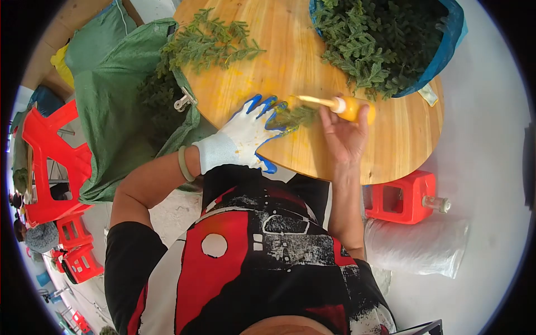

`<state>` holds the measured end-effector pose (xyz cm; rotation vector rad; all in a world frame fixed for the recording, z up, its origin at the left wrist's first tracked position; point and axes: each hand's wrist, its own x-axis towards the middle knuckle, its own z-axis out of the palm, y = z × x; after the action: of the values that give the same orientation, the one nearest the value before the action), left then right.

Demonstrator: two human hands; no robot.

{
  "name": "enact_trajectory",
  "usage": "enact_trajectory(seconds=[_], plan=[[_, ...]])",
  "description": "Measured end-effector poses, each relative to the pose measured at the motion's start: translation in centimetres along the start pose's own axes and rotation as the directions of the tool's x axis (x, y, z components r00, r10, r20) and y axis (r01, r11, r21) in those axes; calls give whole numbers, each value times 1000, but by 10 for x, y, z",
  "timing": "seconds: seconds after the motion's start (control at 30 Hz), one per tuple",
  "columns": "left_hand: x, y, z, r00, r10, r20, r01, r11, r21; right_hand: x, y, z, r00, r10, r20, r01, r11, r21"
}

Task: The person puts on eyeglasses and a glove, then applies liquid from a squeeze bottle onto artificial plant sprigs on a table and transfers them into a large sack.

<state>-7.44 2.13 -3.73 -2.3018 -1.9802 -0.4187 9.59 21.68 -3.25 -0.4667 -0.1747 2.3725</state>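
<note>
While the green bag (pixel 114 89), frame left, wears a clip (pixel 182 101), likely against slipping | your gloved left hand (pixel 244 133) splays at the mid-frame sprig (pixel 302 116), hold unclear | your right hand (pixel 345 138) grasps the yellow bottle (pixel 352 110) right of centre, nozzle (pixel 316 101) seemingly aimed sprigward.

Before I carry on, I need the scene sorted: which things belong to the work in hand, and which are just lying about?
In the work:
yellow bottle, in the bare right hand
green sprig, at the gloved left hand
probably the blue bag of greenery

Lying about, it seems:
red stool by the table
clear plastic bundle
</note>
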Motion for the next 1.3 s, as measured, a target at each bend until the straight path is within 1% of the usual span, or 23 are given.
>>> enact_trajectory(seconds=[0.03,0.1,0.17,0.2,0.33,0.5,0.67,0.83,1.0,1.17,1.3], plan=[[-1,0,0,1000,-7,-1,7,1000,-3,-2,-5,-1,1000,6,-3,-6,1000,-4],[0,2,-3,999,-12,31,12,1000,3,-9,-19,-2,995,-97,32,101,983,-155],[0,2,-3,998,-15,62,14,1000,9,-13,-29,-2,977,-194,85,211,931,-298],[-1,2,-3,998,-18,61,18,1000,6,-12,-30,-2,978,-191,83,208,931,-301],[-1,2,1,999,-22,41,22,1000,-14,-9,-33,-8,967,-245,69,247,838,-486],[-1,1,3,1000,-17,10,17,999,-27,-13,-23,-7,952,-290,96,295,789,-538],[-1,1,-1,1000,-4,27,5,1000,-17,-13,-14,-6,949,-287,134,310,751,-584],[0,2,-1,1000,1,7,-1,1000,-26,-17,-5,2,939,-315,135,332,740,-585],[0,3,-1,998,-26,54,27,999,-18,-20,-9,3,923,-363,125,367,737,-567],[0,3,-2,999,-9,33,9,1000,3,-21,-28,1,920,-359,157,380,722,-579],[0,3,-2,1000,2,31,-3,1000,9,-12,-27,-7,917,-359,174,388,701,-598]])
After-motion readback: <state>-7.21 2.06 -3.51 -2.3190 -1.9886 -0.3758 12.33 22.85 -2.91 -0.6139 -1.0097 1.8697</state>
